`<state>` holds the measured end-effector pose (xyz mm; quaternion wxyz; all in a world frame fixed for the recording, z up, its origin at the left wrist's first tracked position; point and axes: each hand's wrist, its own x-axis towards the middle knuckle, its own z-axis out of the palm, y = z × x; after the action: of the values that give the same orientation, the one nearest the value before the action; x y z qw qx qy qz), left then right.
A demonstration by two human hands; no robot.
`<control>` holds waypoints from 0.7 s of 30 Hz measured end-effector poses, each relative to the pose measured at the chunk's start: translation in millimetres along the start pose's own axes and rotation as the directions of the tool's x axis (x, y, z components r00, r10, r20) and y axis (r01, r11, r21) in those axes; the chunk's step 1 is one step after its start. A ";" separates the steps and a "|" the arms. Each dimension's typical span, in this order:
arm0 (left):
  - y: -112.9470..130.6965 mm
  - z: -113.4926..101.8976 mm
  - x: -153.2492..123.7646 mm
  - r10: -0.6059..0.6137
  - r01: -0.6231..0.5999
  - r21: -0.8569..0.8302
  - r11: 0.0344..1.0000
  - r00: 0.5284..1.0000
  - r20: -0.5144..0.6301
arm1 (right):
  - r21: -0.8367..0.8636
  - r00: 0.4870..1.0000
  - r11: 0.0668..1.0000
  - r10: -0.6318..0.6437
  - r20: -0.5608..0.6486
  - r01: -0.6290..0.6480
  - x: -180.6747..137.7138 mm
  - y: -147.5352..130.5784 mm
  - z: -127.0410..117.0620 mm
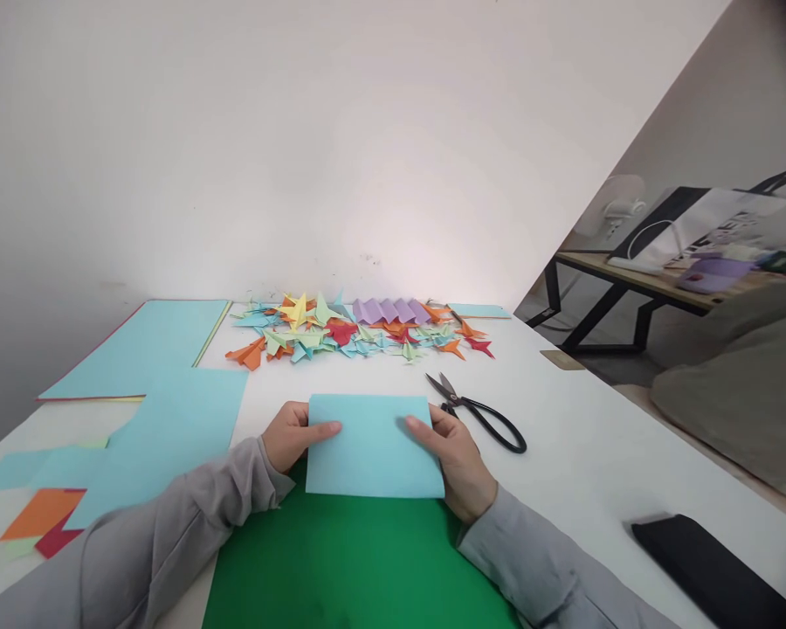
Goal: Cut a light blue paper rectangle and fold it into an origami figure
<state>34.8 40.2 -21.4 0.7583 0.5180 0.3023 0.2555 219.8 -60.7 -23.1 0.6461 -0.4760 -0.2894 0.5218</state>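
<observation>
A light blue sheet of paper (373,450) is held up between my two hands, above a green mat (360,559). My left hand (296,435) grips its left edge, thumb on the front face and fingers behind. On the opposite edge my right hand (457,454) pinches the paper the same way. The fingers behind the sheet are mostly hidden. Black-handled scissors (478,411) lie with blades apart on the white table, just beyond my right hand.
Folded paper shapes (341,336) in many colours are heaped along the wall, with a pleated purple paper (391,311) among them. Large blue sheets (150,341) and coloured scraps (43,515) lie on the left. A black object (713,559) rests at the right front.
</observation>
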 end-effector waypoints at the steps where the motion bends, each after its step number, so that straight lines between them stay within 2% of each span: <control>1: -0.6 -0.5 0.3 0.012 -0.012 0.009 1.000 1.000 0.009 | -0.015 1.000 1.000 0.013 0.000 -0.013 0.4 1.6 -0.8; 4: -1.8 -0.1 2.1 0.045 -0.044 0.010 0.999 0.999 -0.027 | -0.015 1.000 0.999 0.029 0.000 -0.029 1.5 4.3 -1.8; 8: -2.5 1.4 4.1 0.015 -0.016 -0.012 1.000 0.996 -0.089 | 0.006 0.998 0.999 0.045 -0.031 -0.045 1.8 2.4 -0.1; 16: -0.6 1.2 2.7 0.010 -0.007 0.035 0.999 0.995 -0.098 | -0.068 0.996 0.997 0.043 -0.075 -0.048 3.4 3.5 -0.6; 21: 2.5 3.8 0.9 -0.008 0.013 0.043 0.999 0.993 -0.117 | -0.090 0.998 0.995 0.049 -0.039 -0.053 3.1 3.2 -1.1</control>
<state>37.9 39.3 -18.2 0.7291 0.5169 0.3545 0.2748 220.4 -58.1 -26.9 0.6153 -0.5216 -0.2889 0.5156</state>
